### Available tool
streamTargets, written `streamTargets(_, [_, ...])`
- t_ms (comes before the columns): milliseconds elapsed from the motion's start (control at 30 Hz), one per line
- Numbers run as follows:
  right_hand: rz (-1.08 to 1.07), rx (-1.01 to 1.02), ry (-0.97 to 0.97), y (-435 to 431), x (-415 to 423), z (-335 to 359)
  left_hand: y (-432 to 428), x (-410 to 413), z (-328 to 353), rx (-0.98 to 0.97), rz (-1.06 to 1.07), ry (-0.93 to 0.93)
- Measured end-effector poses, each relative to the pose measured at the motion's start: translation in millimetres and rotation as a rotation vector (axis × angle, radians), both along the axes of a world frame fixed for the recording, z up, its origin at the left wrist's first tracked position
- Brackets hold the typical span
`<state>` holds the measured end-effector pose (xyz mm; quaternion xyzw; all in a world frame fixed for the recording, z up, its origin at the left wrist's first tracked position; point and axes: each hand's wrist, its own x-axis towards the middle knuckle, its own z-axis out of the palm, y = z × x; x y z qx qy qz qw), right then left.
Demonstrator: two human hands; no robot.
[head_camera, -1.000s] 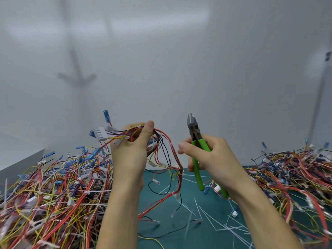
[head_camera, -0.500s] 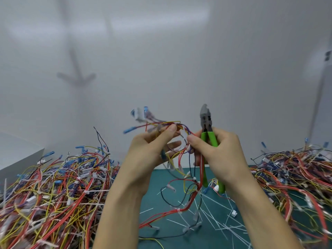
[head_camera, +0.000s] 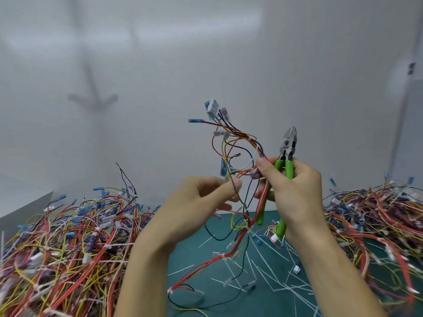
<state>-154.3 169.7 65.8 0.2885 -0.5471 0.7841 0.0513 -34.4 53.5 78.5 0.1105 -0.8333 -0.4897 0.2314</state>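
Both hands are up off the tabletop (head_camera: 201, 284) and working close together. The right hand (head_camera: 295, 191) is wrapped around the green handles of the side cutters (head_camera: 288, 145), whose steel nose points straight up with the blades together. The thumb of that hand also pins a few strands of the wire harness (head_camera: 248, 229) against the handles.

Just left of the cutters, the left hand (head_camera: 196, 202) has its fingers curled, thumb and forefinger pinching a thin strand of the same harness. The hand is a little blurred, so the exact strand is hard to pick out.

The harness hangs in the air between the two hands. Its white connector (head_camera: 211, 109) and a blue terminal (head_camera: 196, 121) fan out up and to the left of the cutters. A red bundle trails down below the cutters towards the green tabletop.

Under the cutters, cut white cable ties (head_camera: 263, 266) lie scattered. Far left of the cutters sits one big heap of harnesses (head_camera: 68, 236), and far right sits a second heap (head_camera: 377, 216).
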Motion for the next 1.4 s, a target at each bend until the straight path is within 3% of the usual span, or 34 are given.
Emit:
streamTargets(333, [-0.02, -0.045, -0.054, -2, -5, -3, 1, -3, -5, -0.053, -0.166, -0.033])
streamTargets(500, [-0.008, -0.049, -0.034, -2, -5, -3, 0, -7, -7, 0.008, 0.022, 0.061])
streamTargets(733, [-0.009, -0.045, -0.028, 1, -8, -1, -6, -7, -8, 0.143, 0.103, 0.18])
streamTargets(1233, [0.055, 0.023, -0.001, 3, -3, 1, -13, -6, -10, 0.226, 0.209, 0.119])
streamTargets(1400, [0.063, 0.024, 0.006, 3, -5, 0, -12, -3, -6, 0.017, 0.328, 0.142])
